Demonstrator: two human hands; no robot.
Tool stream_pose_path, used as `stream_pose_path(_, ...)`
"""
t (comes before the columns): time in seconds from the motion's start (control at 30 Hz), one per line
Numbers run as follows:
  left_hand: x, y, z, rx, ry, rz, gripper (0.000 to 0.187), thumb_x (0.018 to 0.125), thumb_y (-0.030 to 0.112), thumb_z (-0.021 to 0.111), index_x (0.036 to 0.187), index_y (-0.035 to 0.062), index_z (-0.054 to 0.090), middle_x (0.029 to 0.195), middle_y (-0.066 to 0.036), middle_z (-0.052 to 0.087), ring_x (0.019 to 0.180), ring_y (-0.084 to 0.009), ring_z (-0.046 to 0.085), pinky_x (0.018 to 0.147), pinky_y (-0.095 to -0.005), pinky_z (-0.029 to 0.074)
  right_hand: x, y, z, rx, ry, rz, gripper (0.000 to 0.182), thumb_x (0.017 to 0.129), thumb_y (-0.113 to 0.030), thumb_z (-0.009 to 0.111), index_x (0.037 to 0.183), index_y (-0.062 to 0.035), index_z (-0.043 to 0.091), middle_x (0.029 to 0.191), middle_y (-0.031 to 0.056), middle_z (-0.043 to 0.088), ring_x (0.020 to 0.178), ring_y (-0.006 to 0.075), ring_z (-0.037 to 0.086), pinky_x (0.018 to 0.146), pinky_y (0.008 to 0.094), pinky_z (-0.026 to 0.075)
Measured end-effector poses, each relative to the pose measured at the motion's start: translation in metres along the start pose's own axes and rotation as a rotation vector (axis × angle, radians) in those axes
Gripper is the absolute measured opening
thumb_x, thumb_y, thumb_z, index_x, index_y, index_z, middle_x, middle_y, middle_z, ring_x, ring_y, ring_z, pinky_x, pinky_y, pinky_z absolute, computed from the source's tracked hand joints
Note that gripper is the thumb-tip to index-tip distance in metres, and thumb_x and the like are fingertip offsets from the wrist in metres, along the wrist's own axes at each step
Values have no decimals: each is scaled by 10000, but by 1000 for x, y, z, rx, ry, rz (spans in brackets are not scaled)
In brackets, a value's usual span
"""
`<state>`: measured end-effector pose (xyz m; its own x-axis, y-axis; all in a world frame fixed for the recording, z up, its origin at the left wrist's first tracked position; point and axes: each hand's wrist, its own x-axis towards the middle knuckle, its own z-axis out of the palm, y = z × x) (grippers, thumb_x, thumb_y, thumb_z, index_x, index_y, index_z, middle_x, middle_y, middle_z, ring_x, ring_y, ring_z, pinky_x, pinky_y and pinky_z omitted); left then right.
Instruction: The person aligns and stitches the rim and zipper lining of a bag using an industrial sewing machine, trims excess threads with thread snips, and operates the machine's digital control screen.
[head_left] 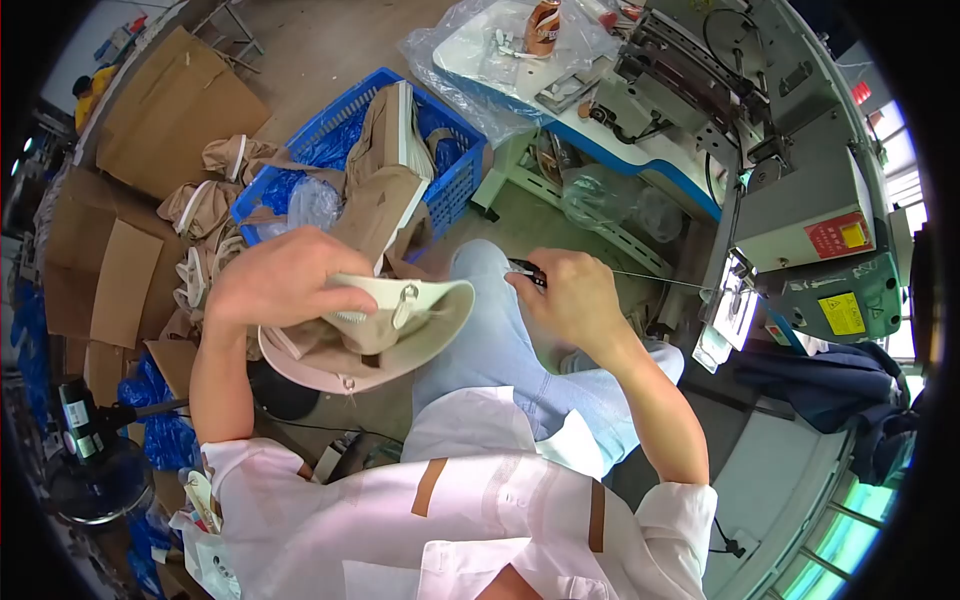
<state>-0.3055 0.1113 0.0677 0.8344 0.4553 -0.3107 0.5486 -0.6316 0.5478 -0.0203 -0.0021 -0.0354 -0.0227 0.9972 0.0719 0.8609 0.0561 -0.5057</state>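
My left hand (290, 280) is closed on the rim of a beige cloth piece (350, 345) with a stiff white band and small metal fittings. Its cup-like inside faces up, and loose threads hang from the band. Over my right knee, my right hand (575, 295) is closed around black-handled thread snips (528, 272), mostly hidden by the fingers. A thin taut thread (660, 279) runs from beside this hand to the sewing machine (735, 300) on the right.
A blue plastic basket (465, 180) holds stacked beige pieces. More white-edged beige pieces (200, 205) lie by cardboard boxes (170, 110) at left. Ahead stands a white worktable (480, 50) with a brown can (543, 28). A black lamp-like fixture (100, 470) is at lower left.
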Motion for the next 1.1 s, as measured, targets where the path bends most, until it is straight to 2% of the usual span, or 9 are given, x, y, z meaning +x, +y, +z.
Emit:
stream_pose_path(0.27, -43, -27, 22, -1, 70, -65, 208, 855, 234, 665, 899, 33, 698, 793, -188, 633, 759, -388, 616, 689, -423, 488, -14, 38, 24, -32, 108, 13, 247, 837, -246, 711, 790, -11, 652, 681, 182, 621, 624, 393, 607, 554, 441, 471)
stream_pose_path(0.47, -196, -178, -1, 443, 1016, -1011, 272, 921, 228, 588, 1055, 10, 680, 920, -207, 667, 937, -398, 635, 750, -440, 501, -64, 80, 36, 156, 91, 238, 224, 849, -108, 699, 1008, 36, 633, 707, 157, 648, 567, 160, 592, 558, 306, 468)
stream_pose_path(0.5, -215, -194, 3, 440, 1011, -1027, 272, 921, 228, 588, 1055, 10, 680, 920, -207, 667, 937, -398, 635, 750, -440, 501, -74, 83, 40, 157, 76, 231, 224, 849, -108, 699, 1008, 36, 633, 707, 157, 648, 567, 160, 592, 558, 306, 468)
stream_pose_path(0.57, -231, -230, 18, 1263, 1190, -1243, 320, 941, 249, 562, 1152, 20, 636, 992, -232, 659, 959, -419, 631, 743, -461, 502, -91, 87, 53, 176, 69, 382, 235, 859, -122, 696, 1016, 41, 633, 725, 169, 648, 565, 167, 574, 571, 312, 475)
stream_pose_path(0.6, -222, -247, 29, 1051, 1183, -1278, 364, 951, 279, 562, 1215, 29, 594, 1025, -247, 641, 930, -415, 630, 754, -454, 499, -100, 86, 63, 175, 63, 384, 235, 859, -122, 696, 1016, 41, 633, 725, 169, 648, 565, 167, 574, 571, 312, 475)
stream_pose_path(0.7, -101, -232, 89, 143, 1124, -878, 320, 913, 255, 588, 1122, 16, 632, 1032, -206, 673, 974, -358, 649, 824, -453, 501, -117, 77, 78, 142, 29, 458, 216, 886, -171, 676, 999, 7, 632, 694, 165, 629, 584, 280, 606, 582, 370, 480)
stream_pose_path(0.8, 29, -269, 190, 86, 763, -589, 535, 821, 268, 721, 1246, -2, 539, 1144, -246, 601, 1078, -405, 578, 925, -468, 464, -126, 61, 88, 144, -18, 452, 208, 922, -174, 626, 991, 21, 615, 719, 201, 614, 592, 334, 593, 580, 396, 466)
stream_pose_path(0.93, 116, -299, 285, 139, 681, -516, 673, 809, 227, 730, 1361, 14, 411, 1213, -234, 556, 1102, -429, 556, 926, -498, 473, -145, 60, 98, 208, -10, 517, 200, 943, -169, 590, 975, 29, 602, 779, 236, 627, 690, 392, 618, 635, 407, 484)
stream_pose_path(1.1, 100, -289, 254, 28, 578, -693, 496, 870, 155, 587, 1325, 4, 460, 1014, -234, 648, 953, -443, 624, 847, -500, 513, -157, 74, 98, 247, 48, 621, 223, 940, -183, 601, 988, 34, 605, 774, 227, 640, 691, 378, 630, 647, 407, 494)
